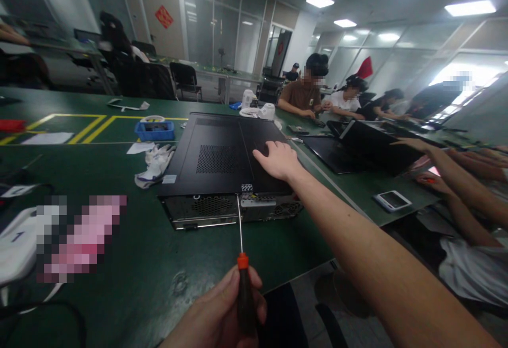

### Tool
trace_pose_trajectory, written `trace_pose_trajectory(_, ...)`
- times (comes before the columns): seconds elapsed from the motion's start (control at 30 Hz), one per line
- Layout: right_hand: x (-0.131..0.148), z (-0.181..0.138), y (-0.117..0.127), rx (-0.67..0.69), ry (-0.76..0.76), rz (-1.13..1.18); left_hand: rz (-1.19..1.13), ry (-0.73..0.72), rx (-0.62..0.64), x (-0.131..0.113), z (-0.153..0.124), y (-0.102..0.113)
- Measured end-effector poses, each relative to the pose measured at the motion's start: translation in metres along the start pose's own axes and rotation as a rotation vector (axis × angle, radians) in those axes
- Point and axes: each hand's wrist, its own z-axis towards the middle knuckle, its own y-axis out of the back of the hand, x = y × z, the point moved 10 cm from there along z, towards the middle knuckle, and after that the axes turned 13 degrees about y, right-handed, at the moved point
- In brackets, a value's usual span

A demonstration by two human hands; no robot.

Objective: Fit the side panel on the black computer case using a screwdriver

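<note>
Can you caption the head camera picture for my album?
Left hand points a screwdriver at a black computer case's edge; right hand rests on top.

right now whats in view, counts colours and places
table: 1, green, foreground
computer case: 1, black, on table
screwdriver: 1, orange and dark, tip at case edge
bin: 1, blue, left of case
gloves: count unclear, white, beside case
blurred item: 1, pink, left foreground
numbered object: 1, white, far left
panels: at least 2, black, right
handheld device: 1, white, right
chairs: several, black, background
lights: several, white, ceiling
other people: several, mixed clothing, right and behind
left hand: 1, bare, around screwdriver
right hand: 1, bare, on case top
</note>
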Motion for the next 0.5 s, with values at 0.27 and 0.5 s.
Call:
trace_pose_trajectory(0.27, -0.0004, 0.0004, -0.0009, 0.005, -0.005, 0.007, 0.032, -0.096, -0.053, -0.0025, 0.0037, 0.0081)
trace_pose_trajectory(0.5, -0.0006, 0.0008, -0.0007, 0.000, -0.003, -0.002, -0.012, -0.009, -0.039, 0.0033, 0.0051, 0.0047)
